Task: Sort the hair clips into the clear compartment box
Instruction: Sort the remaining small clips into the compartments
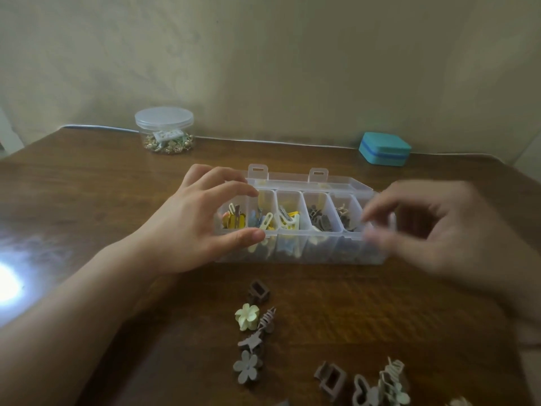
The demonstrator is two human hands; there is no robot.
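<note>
Head view, looking forward and down at a brown wooden table (87,200) set against a pale wall.

Near the middle, a clear compartment box (301,250), lid folded back behind it, five front compartments visible. From left: yellow and orange flat clips, blue and cream clips, white and yellow clips, grey-brown claw clips, then small beige and brown clips at the right end.

Left hand (202,221) at the box's left end, fingers curved over the far rim, thumb pressed to the near wall, gripping and steadying the box.

Right hand (439,227) at the box's right end, heavily motion-blurred. Fingers loosely curled toward the thumb above the rightmost compartment; impossible to tell whether anything sits between them.

Loose hair clips (254,332) on the table just in front of the box: a brown square claw, a pale green flower clip (246,316), a ribbed beige claw, a grey-mauve flower. Further right along the bottom edge, another cluster with a brown square claw (330,379), a heart-shaped clip and pale claws.

Likely light, stiff plastic, smooth and somewhat slippery, with sprung jaws and thin teeth that could snag. Best pinched across the body or the squeeze tabs, not the petals.

Back left, a lidded clear round jar (164,131) of small gold pieces. Back right, a closed teal case (385,148).
</note>
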